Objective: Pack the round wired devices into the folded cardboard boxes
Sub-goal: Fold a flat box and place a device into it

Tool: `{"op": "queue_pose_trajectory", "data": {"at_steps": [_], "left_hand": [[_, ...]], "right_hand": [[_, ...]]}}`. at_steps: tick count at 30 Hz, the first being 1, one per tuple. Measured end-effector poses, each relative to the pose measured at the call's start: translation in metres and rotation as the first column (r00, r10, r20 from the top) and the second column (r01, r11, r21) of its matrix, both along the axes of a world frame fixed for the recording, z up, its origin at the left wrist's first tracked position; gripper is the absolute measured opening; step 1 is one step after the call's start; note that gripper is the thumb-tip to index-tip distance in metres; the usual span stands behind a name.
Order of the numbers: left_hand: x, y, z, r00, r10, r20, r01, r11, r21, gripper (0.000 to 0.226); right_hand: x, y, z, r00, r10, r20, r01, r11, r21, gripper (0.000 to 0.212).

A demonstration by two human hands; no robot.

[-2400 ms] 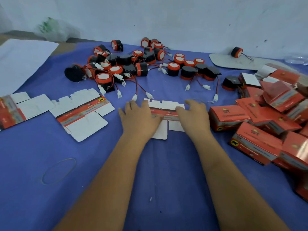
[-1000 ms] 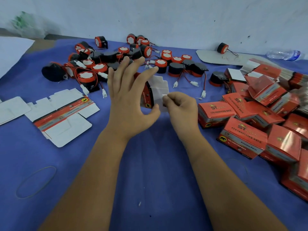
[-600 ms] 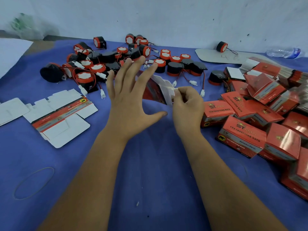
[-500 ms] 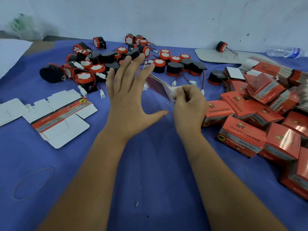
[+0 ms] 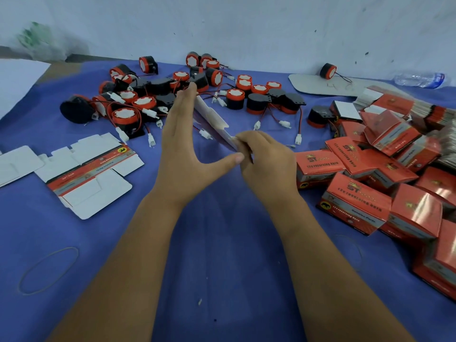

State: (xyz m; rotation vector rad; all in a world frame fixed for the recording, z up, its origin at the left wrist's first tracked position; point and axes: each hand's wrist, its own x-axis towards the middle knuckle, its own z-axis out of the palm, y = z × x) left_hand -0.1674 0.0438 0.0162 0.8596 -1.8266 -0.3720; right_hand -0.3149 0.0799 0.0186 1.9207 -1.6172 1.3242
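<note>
Right hand is pinching the near end of a flat box blank, holding it up on edge mid-table. Left hand is lying flat against its left side, fingers straight. Round devices are piling up at the far side, folded boxes sitting on the right.

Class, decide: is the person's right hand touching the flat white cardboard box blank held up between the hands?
Touching. The head view shows the right hand pinching the white cardboard box blank's near end.

The left hand hides part of the flat box blank, and the right frame edge cuts off the folded boxes.
</note>
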Motion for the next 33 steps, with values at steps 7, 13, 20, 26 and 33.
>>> {"op": "queue_pose_trajectory", "data": {"at_steps": [7,13,20,26,33], "left_hand": [[0.002,0.004,0.004,0.996,-0.056,0.076,0.061,0.996,-0.067,0.099],[-0.007,0.003,0.002,1.0,-0.03,0.0,0.03,0.999,-0.023,0.075],[-0.005,0.003,0.011,0.947,-0.005,-0.32,0.064,0.982,0.176,0.036],[0.0,0.001,0.018,0.902,-0.114,-0.417,0.245,0.929,0.277,0.021],[-0.016,-0.001,0.006,0.749,-0.093,-0.656,0.426,0.826,0.37,0.025]], "right_hand": [[0.001,0.001,0.008,0.801,-0.086,0.593,0.059,0.996,0.066,0.015],[-0.004,-0.001,0.018,0.37,0.052,0.927,-0.059,0.998,-0.032,0.021],[0.014,-0.002,0.013,0.511,0.172,0.842,-0.442,0.893,0.085,0.046],[0.007,-0.003,0.012,0.457,0.151,0.876,-0.445,0.892,0.079,0.033],[0.012,-0.006,0.003,0.363,0.132,0.923,-0.509,0.857,0.078,0.015]]}}
